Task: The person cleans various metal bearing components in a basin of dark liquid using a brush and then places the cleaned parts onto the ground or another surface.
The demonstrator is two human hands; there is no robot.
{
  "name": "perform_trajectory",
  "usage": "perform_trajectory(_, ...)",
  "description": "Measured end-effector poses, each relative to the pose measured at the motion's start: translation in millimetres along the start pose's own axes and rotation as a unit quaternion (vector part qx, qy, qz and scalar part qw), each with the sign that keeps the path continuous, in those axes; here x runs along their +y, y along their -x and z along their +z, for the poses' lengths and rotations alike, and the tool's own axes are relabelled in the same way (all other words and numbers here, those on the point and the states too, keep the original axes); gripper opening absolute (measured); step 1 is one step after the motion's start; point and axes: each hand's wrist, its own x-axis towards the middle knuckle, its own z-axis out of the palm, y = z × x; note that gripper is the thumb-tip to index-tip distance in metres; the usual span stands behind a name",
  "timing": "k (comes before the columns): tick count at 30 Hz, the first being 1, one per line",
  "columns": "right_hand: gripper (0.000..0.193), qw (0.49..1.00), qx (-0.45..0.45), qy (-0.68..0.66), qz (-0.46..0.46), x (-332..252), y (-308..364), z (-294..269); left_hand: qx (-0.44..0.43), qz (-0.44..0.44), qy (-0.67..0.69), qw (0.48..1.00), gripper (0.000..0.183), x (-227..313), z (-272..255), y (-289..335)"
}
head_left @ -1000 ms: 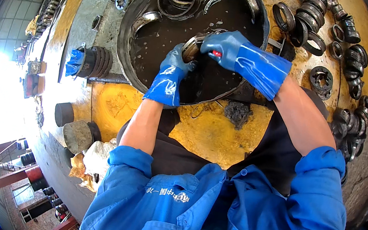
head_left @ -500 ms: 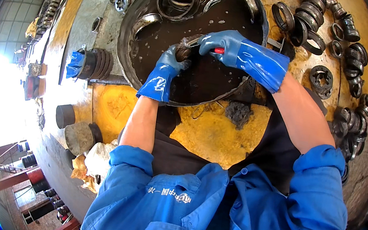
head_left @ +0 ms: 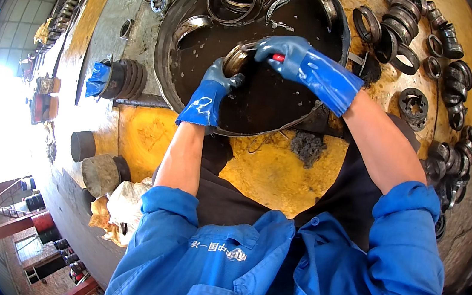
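Observation:
Both my hands wear blue rubber gloves and are above a round basin (head_left: 162,52) of dark liquid. In my left hand (head_left: 219,76) is a wet, shiny metal ring (head_left: 237,58), tilted up, with the fingers closed on its lower edge. My right hand (head_left: 285,56) is wrapped round a tool with a red handle (head_left: 278,57); its working end is hidden by the ring and glove. That hand is close against the ring's right side. Inside the basin, several thin metal rings (head_left: 232,3) and a wider ring (head_left: 196,23) lie partly in the liquid.
Metal rings (head_left: 399,24) stand in rows at the right, beside a slotted disc (head_left: 412,106). To the left are a stack of dark rings (head_left: 130,81) and a cylinder (head_left: 101,176). A dark wad of fibre (head_left: 307,147) sits on the yellow surface (head_left: 280,178) before me.
The ring in my left hand has turned and tilted up, showing more of its shiny side. My right hand has shifted slightly left, its forearm lower.

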Motion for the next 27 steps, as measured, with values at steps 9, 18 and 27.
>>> perform_trajectory(9, 0.038, 0.992, -0.037, 0.011, -0.123, -16.9, 12.9, 11.9, -0.032, -0.011, 0.066, 0.997, 0.074, -38.7, 31.5, -27.6)
perform_trajectory(18, 0.025, 0.982, 0.061, -0.134, 0.115, 63.1, -4.3, 2.2, -0.001, -0.048, 0.012, 0.999, 0.086, 12.4, 8.1, -3.7)
perform_trajectory(27, 0.019, 0.962, 0.122, -0.121, 0.213, 50.1, -19.6, 17.3, 0.016, -0.056, 0.017, 0.998, 0.084, 11.0, 11.5, -4.1)
